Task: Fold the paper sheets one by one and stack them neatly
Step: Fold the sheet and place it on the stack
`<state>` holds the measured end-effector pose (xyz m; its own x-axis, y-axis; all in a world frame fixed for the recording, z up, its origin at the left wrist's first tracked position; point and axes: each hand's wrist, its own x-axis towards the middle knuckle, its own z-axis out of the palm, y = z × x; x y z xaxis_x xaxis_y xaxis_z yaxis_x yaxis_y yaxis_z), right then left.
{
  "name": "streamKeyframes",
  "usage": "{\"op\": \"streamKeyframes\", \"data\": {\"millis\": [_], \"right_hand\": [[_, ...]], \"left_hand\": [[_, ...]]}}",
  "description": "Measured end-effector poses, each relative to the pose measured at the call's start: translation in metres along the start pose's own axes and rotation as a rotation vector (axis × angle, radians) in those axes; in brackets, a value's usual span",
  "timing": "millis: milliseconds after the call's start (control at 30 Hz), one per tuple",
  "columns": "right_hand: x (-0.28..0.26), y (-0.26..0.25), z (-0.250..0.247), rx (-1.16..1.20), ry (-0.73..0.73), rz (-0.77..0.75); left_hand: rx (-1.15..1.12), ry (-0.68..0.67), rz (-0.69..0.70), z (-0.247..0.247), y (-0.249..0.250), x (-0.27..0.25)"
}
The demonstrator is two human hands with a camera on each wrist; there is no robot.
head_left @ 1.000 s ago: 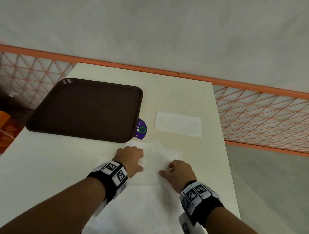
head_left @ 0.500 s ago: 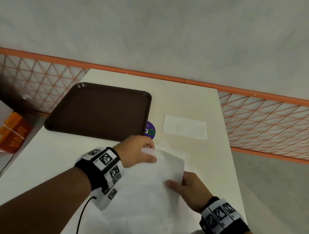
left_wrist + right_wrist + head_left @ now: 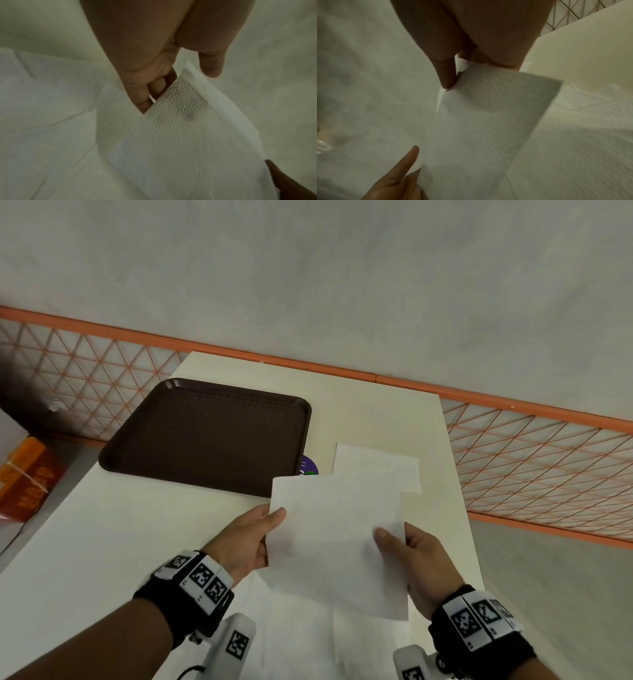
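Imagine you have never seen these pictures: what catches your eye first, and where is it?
The white sheet held up mid-frame, pinched by the left hand and the right hand at its sides. Next, the dark brown tray on the table, far left. A folded sheet lies right of it.
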<state>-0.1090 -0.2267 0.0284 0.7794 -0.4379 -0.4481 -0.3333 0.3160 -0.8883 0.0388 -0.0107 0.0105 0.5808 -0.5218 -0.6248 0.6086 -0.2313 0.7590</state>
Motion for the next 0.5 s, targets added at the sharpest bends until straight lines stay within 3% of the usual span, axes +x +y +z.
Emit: {"op": "streamKeyframes", "data": {"millis": [200,300,500], "right_hand": [[0.005,0.002,0.006,-0.015,0.206,-0.018],[0.003,0.000,0.010,-0.038,0.258,-0.052],[-0.003,-0.006,0.005,-0.111,0.150,-0.139]], "left_hand": [[0.119,0.165,0.120,0.009,0.003,-0.006],[0.225,0.128,0.135,0.013,-0.003,-0.013],[0.273,0.109,0.222,0.015,0.000,-0.016]]}}
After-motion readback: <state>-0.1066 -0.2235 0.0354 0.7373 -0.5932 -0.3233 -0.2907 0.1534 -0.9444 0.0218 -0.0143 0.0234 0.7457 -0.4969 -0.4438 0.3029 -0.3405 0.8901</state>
